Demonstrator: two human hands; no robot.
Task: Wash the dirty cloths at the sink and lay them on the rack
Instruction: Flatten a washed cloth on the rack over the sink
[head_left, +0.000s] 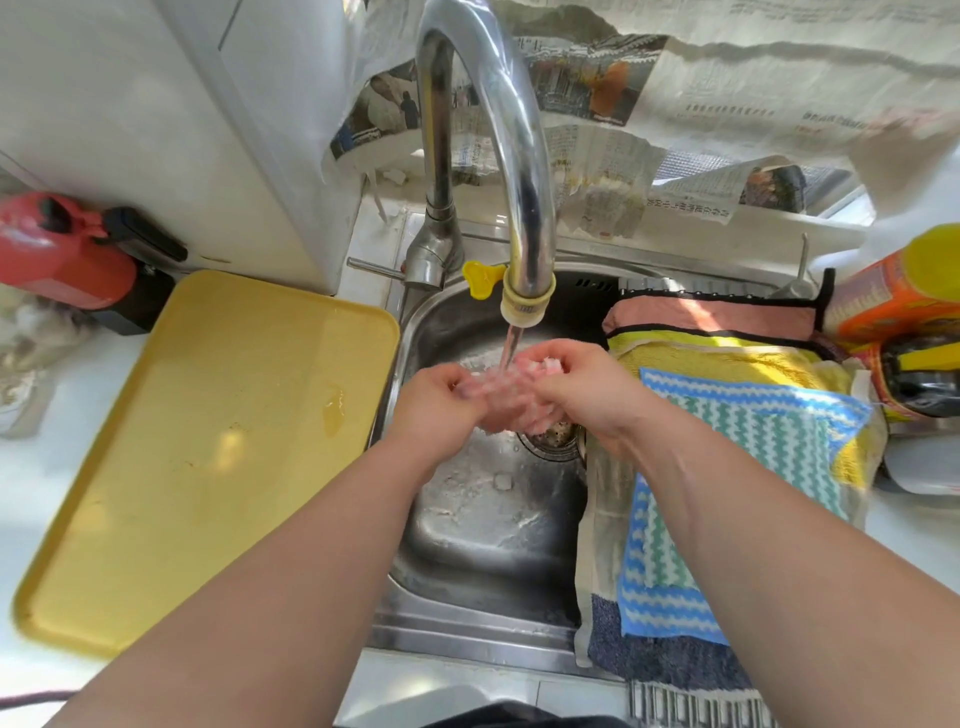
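Note:
A small pink cloth (511, 397) is bunched up between both hands over the steel sink (493, 525), right under the running tap (524, 306). My left hand (439, 402) grips its left end and my right hand (582, 389) grips its right end. Water streams onto the cloth. To the right of the basin, the rack (691, 701) carries laid-out cloths: a pink one with black trim (711, 314), a yellow one (727, 364), a blue and green zigzag one (753, 431) and a dark blue one (670, 660).
A yellow tray (197, 447) lies on the counter left of the sink. A red and black appliance (78, 254) stands at the far left. Orange and yellow bottles (904, 301) stand at the right edge. Newspaper (675, 104) covers the wall behind the tap.

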